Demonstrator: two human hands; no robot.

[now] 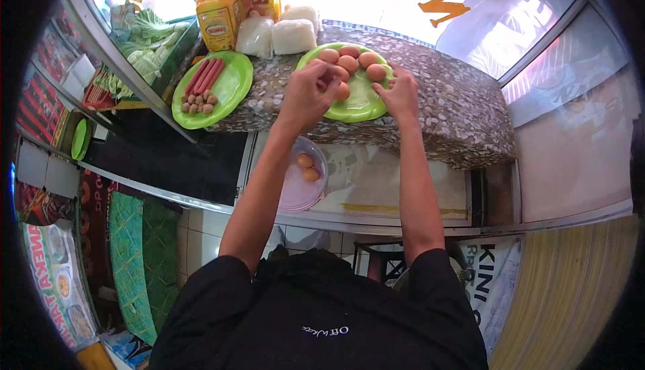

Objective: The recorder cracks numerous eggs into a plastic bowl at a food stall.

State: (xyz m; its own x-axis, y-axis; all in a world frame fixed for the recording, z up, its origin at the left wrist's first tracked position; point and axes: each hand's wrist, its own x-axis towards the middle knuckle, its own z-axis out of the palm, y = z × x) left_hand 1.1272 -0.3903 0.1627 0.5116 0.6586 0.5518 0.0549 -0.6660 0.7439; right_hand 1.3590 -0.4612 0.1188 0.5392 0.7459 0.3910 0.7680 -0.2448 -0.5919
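Several brown eggs lie on a green scalloped plate on the stone-topped ledge. My left hand is over the plate's left side, its fingers curled close around eggs; whether it grips one cannot be told. At the plate's right rim, my right hand has its thumb and fingers spread apart, near an egg but with nothing held. Below the ledge, a round clear plastic container with a pinkish base holds two more eggs.
A second green plate bears red sausages and meatballs. Yellow packets and bagged white food stand behind. Leafy greens fill a crate at left. A glass pane's metal frame stands beside the plates.
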